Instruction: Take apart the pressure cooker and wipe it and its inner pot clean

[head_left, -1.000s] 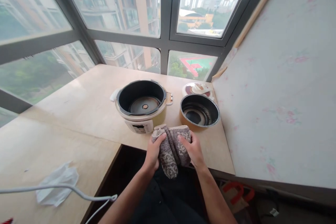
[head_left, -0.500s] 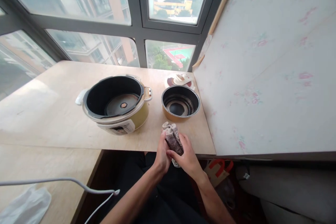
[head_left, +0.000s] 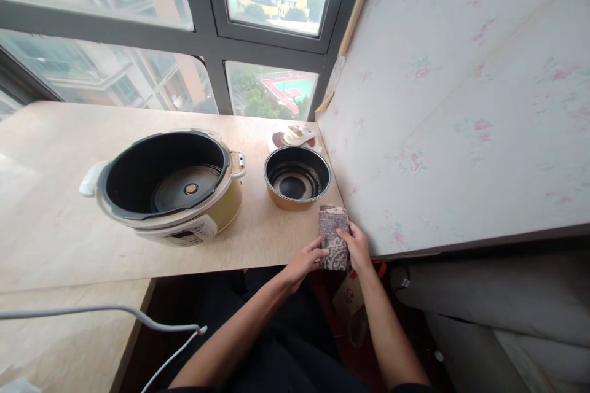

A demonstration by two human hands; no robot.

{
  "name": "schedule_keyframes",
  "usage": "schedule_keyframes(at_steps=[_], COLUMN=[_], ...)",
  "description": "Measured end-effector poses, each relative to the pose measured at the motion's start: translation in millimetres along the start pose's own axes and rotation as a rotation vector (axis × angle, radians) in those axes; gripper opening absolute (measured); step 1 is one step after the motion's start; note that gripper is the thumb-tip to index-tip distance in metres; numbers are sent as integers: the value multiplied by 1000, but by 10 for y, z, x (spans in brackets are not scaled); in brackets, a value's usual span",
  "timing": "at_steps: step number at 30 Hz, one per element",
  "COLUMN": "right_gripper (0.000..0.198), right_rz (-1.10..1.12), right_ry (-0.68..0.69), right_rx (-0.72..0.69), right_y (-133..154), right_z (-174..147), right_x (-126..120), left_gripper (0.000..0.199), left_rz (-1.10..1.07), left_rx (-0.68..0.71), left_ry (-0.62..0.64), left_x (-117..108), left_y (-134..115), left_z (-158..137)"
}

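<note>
A folded grey-brown patterned cloth (head_left: 334,239) is held between my two hands at the front right corner of the wooden tabletop. My left hand (head_left: 305,261) grips its left edge, fingers closed against it. On the opposite edge, my right hand (head_left: 357,245) has its thumb over the front of the cloth. Just beyond is a round pot (head_left: 295,199), gold outside and dark inside, with stains on its inner wall. To the left stands a cream and green electric cooker body (head_left: 225,212), its black interior uncovered. Behind the pot lies a white and red-brown lid (head_left: 299,134), partly hidden.
A floral-papered wall (head_left: 442,116) bounds the right side, and a grey-framed window (head_left: 271,46) rises behind the tabletop (head_left: 258,239). A grey cable (head_left: 110,308) crosses the lower left. Below the table edge sits a paper bag (head_left: 348,295).
The rolled cloth now shows as a flat folded pad, and both hands have moved right with it toward the wall. The view has shifted right; the pot and cooker stay in place.
</note>
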State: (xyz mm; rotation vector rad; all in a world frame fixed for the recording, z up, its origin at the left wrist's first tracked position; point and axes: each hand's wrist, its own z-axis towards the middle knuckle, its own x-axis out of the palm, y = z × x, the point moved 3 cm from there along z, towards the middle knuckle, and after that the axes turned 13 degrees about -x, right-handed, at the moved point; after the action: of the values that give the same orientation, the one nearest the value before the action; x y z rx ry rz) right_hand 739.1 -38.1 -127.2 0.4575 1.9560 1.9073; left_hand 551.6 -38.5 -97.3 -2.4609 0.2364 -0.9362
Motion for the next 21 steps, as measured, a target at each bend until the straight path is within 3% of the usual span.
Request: schedule_keyframes(at_steps=[4,8,11,13,19,21], right_gripper=[57,52,51,53,55,65], right_rz=[-210,-511,-648,-682,-641,-576], right_ry=[-7,12,-5,-16,-27,-5], right_rx=[-67,-231,-404,-451,-402,-361], right_y=[-117,-195,-210,-218,-213,-206], right_z=[257,440,567,660,786,747], right_x=[-110,-81,36,121,208,191], left_gripper=[44,40,54,67,104,110], left_rz=[-1,-84,-44,8,124,160], left_rx=[36,262,475,552,520,502], left_ry=[-115,-367,-611,-704,-761,-796], left_x=[-92,-377,-618,-726,-851,-879], left_y=[12,-248,-560,-757,-1223,-1332], left_z=[15,-35,-113,-146,-27,64])
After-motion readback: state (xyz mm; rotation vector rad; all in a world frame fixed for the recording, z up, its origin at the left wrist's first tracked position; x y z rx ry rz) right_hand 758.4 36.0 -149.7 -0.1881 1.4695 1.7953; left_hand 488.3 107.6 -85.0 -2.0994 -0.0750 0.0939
